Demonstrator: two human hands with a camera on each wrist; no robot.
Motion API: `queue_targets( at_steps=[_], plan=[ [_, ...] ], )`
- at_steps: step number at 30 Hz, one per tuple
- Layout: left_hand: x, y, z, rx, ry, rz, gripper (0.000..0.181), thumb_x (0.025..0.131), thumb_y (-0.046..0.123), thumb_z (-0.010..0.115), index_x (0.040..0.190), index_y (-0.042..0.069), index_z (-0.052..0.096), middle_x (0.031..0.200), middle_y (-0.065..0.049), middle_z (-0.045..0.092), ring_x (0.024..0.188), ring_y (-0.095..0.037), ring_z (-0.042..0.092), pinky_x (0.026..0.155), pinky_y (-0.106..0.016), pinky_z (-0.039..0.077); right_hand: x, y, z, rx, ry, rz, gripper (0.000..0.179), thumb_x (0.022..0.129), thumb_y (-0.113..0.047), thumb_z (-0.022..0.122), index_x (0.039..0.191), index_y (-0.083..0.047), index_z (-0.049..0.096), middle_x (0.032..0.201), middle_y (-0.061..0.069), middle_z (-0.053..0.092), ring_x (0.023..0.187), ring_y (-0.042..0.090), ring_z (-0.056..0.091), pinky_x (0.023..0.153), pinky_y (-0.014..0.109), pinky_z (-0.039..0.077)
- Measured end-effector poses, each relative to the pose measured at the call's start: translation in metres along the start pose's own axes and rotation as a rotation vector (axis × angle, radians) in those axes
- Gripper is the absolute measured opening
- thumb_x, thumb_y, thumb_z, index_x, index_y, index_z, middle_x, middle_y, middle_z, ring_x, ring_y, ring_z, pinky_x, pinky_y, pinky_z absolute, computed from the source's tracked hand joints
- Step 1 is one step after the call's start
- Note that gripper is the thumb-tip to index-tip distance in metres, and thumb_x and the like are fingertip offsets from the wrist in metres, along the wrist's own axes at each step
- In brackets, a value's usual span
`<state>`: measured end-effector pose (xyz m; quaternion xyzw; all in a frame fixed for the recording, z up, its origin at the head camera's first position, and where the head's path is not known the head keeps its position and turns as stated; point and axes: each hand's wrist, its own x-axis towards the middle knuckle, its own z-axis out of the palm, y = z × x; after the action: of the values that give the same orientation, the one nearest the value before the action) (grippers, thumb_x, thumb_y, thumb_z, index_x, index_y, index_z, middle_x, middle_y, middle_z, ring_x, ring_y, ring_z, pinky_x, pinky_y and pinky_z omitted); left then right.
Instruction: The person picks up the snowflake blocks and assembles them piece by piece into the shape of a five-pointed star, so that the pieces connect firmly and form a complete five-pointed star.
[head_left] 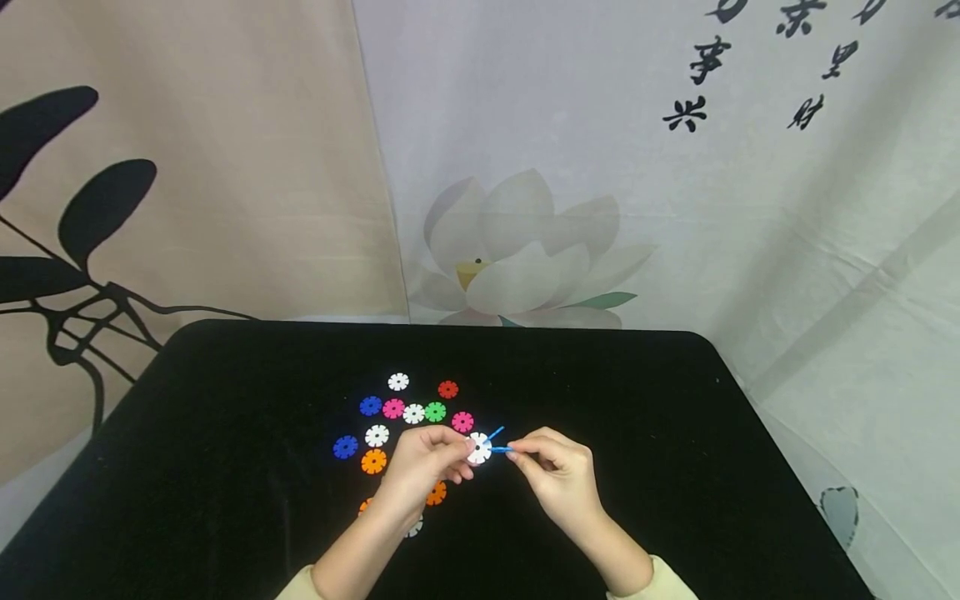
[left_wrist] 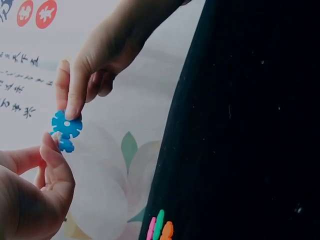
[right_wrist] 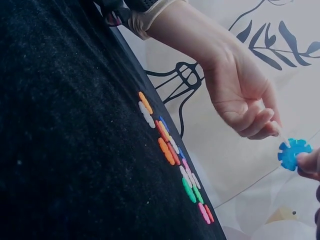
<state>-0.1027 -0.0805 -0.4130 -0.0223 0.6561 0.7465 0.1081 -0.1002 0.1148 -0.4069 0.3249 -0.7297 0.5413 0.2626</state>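
White wheel with notches (head_left: 480, 450) is up above the black desk (head_left: 675, 433), in between the two hands. The left hand (head_left: 423, 462) pinches it at the edge, so that grip is closed on the white wheel. Two blue wheels touch its other side, the side near the right hand (head_left: 558, 471). One is the low blue wheel (head_left: 501, 450), and the right hand's grip pinches it with the thumb and fingertips. The other is the high blue wheel (head_left: 494, 433), which leans up and away. I can't tell how deep they sit in the notches.

More little wheels lie flat on the desk, near the left hand and past it: a red wheel (head_left: 447, 389), a green wheel (head_left: 435, 412), two pink wheels (head_left: 393, 408), and some white, blue and orange ones. The left arm hides parts of a few. Behind the desk hangs a cloth (head_left: 525, 100) with a big pale flower (head_left: 525, 279).
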Motion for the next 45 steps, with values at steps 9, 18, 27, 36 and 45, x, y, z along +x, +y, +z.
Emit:
queue_targets(
  at_steps=[9, 18, 27, 36, 45],
  plan=[
    [-0.001, 0.0, 0.002, -0.02, -0.019, 0.004, 0.015, 0.088, 0.009, 0.068, 0.089, -0.006, 0.065, 0.075, -0.013, 0.067, 0.061, -0.018, 0.064, 0.061, -0.025, 0.053, -0.002, 0.002, 0.002, 0.031, 0.015, -0.019, 0.025, 0.063, 0.025, 0.074, 0.078, 0.005, 0.07, 0.07, 0.01, 0.066, 0.051, 0.015, 0.049, 0.042, 0.018, 0.035],
    [-0.003, -0.002, 0.008, -0.034, -0.021, 0.037, 0.015, 0.088, 0.006, 0.068, 0.09, -0.008, 0.063, 0.073, -0.012, 0.066, 0.06, -0.017, 0.063, 0.06, -0.023, 0.053, -0.004, -0.001, 0.004, 0.032, 0.046, -0.047, 0.027, 0.06, 0.028, 0.072, 0.077, 0.008, 0.069, 0.067, 0.011, 0.064, 0.047, 0.013, 0.043, 0.04, 0.016, 0.031],
    [-0.002, 0.0, 0.003, -0.01, -0.114, 0.023, 0.018, 0.089, 0.01, 0.068, 0.091, -0.007, 0.064, 0.079, -0.013, 0.069, 0.062, -0.017, 0.064, 0.061, -0.024, 0.054, -0.012, 0.021, 0.003, 0.018, 0.048, -0.032, 0.028, 0.063, 0.024, 0.074, 0.081, 0.002, 0.071, 0.072, 0.008, 0.066, 0.052, 0.011, 0.046, 0.043, 0.017, 0.034],
    [0.0, 0.002, -0.001, 0.047, -0.193, 0.011, 0.02, 0.089, 0.012, 0.068, 0.093, -0.007, 0.065, 0.081, -0.014, 0.069, 0.063, -0.016, 0.065, 0.062, -0.024, 0.054, -0.018, 0.033, 0.002, 0.038, 0.003, -0.014, 0.029, 0.068, 0.018, 0.075, 0.087, -0.003, 0.073, 0.081, 0.006, 0.068, 0.062, 0.011, 0.054, 0.047, 0.016, 0.04],
    [0.002, 0.003, -0.007, 0.08, -0.173, 0.038, 0.02, 0.088, 0.01, 0.069, 0.096, -0.007, 0.066, 0.08, -0.014, 0.069, 0.064, -0.017, 0.066, 0.063, -0.024, 0.054, -0.002, 0.006, -0.001, 0.052, -0.013, 0.024, 0.025, 0.066, 0.023, 0.073, 0.082, 0.005, 0.07, 0.077, 0.013, 0.067, 0.056, 0.016, 0.053, 0.045, 0.019, 0.04]
  ],
)
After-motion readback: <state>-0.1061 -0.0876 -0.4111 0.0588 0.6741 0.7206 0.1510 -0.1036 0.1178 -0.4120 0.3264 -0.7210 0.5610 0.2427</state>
